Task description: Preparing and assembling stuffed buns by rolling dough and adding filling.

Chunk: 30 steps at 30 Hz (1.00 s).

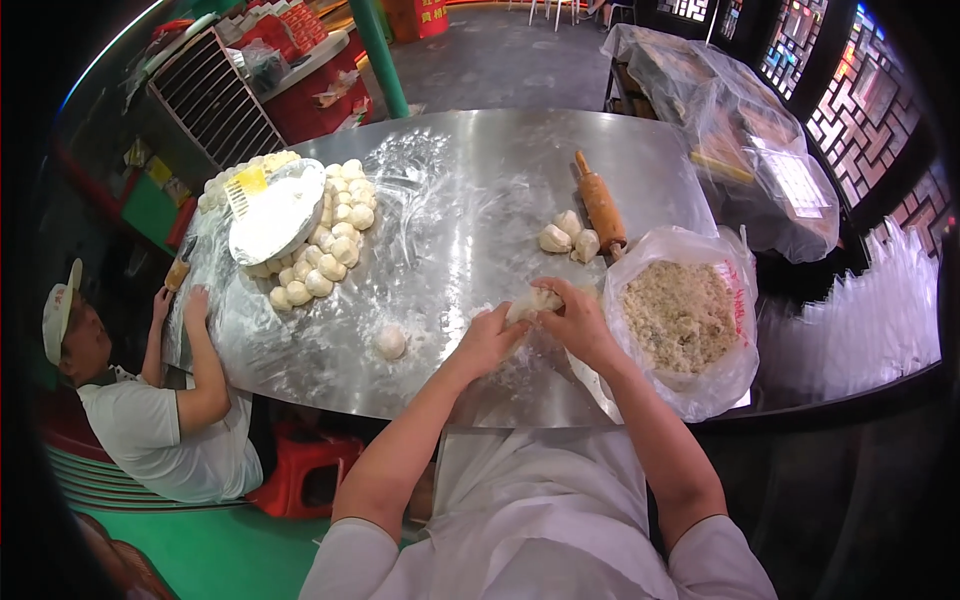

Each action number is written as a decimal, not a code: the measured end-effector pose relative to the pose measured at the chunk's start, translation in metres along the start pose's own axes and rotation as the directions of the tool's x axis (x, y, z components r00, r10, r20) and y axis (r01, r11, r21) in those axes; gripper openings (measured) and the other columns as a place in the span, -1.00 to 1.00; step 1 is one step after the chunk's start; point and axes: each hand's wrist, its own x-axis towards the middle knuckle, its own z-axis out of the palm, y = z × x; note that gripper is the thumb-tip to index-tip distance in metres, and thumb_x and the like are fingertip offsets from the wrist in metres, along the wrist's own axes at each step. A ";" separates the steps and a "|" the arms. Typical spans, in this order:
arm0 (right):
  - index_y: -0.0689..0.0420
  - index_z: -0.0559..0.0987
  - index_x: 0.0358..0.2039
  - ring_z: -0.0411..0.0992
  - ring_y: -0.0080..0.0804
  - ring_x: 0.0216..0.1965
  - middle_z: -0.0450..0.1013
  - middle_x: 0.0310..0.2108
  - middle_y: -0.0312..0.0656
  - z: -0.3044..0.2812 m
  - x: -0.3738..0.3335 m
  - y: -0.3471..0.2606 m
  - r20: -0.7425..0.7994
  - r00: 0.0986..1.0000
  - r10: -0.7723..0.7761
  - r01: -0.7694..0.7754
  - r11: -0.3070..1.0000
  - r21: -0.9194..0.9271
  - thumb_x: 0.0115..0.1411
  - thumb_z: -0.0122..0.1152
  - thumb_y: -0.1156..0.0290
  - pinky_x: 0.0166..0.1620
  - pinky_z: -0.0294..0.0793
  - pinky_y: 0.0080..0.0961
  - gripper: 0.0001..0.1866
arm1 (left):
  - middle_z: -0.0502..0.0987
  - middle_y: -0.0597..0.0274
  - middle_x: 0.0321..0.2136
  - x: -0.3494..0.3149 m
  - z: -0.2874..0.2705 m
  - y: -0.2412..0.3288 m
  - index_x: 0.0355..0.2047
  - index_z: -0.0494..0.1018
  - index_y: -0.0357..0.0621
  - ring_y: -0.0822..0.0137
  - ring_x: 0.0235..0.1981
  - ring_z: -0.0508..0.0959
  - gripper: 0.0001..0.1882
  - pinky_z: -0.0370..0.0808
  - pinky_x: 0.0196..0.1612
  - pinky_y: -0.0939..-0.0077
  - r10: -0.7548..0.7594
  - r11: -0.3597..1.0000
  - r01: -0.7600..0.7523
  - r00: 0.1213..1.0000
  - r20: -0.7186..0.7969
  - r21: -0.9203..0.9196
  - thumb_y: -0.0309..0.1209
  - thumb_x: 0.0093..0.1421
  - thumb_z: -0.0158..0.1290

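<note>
Over the floured steel table (440, 370), my left hand (487, 342) cups a pale dough bun (541, 300) from the left. My right hand (580, 322) closes on its other side, fingers pinching the top edge. Part of the bun is hidden by my fingers. Just right of my right hand stands a plastic-lined bowl of crumbly filling (680, 315). Beyond my hands sit a few pinched dough buns (556, 238), with a wooden rolling pin (600, 205) lying beside them. One round dough ball (390, 342) rests to the left of my left hand.
Many dough balls (330, 262) surround a basin of flour (280, 215) holding a yellow scraper (244, 188). At the left edge a seated co-worker (165, 430) has both hands at the table by another rolling pin (178, 272). A plastic-covered rack (720, 120) stands behind right.
</note>
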 end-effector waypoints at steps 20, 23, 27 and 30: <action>0.24 0.41 -0.21 0.44 0.11 -0.15 0.46 -0.21 0.06 0.025 0.043 0.014 -0.197 0.975 0.102 -0.075 0.987 0.139 0.13 0.33 0.38 -0.07 0.44 -0.14 -0.68 | 0.53 0.18 -0.47 0.011 0.014 0.007 -0.24 0.47 -0.18 0.35 -0.55 0.54 -0.56 0.52 -0.47 0.41 -0.182 0.176 0.147 0.977 0.114 -0.973 -0.06 0.46 -0.20; 0.27 0.43 -0.13 0.34 0.12 0.00 0.41 -0.05 0.08 0.023 0.054 0.042 -0.354 0.930 -0.102 -0.013 0.951 -0.310 0.08 0.38 0.34 0.07 0.34 -0.07 -0.57 | 0.52 0.16 -0.50 0.016 0.006 -0.006 -0.26 0.48 -0.23 0.32 -0.60 0.51 -0.55 0.51 -0.49 0.40 -0.174 0.160 0.111 0.981 0.083 -0.981 -0.06 0.45 -0.15; 0.31 0.40 0.13 0.31 0.13 0.11 0.35 0.09 0.15 0.029 0.027 0.044 -0.235 0.941 -0.241 0.173 0.945 -0.277 0.07 0.43 0.20 0.15 0.32 -0.10 -0.30 | 0.55 0.16 -0.40 0.030 -0.006 -0.011 -0.08 0.50 -0.26 0.31 -0.45 0.56 -0.49 0.56 -0.39 0.37 -0.213 0.178 0.099 0.975 0.060 -0.979 0.00 0.44 -0.12; 0.33 0.40 0.12 0.30 0.15 0.14 0.34 0.14 0.15 0.066 0.009 0.029 -0.026 0.997 -0.066 0.070 0.980 0.189 0.05 0.45 0.14 0.17 0.32 -0.12 -0.26 | 0.56 0.15 -0.27 0.037 0.006 -0.009 0.03 0.46 -0.25 0.31 -0.31 0.58 -0.41 0.59 -0.25 0.38 -0.283 0.192 0.153 0.954 0.095 -0.969 0.07 0.44 -0.18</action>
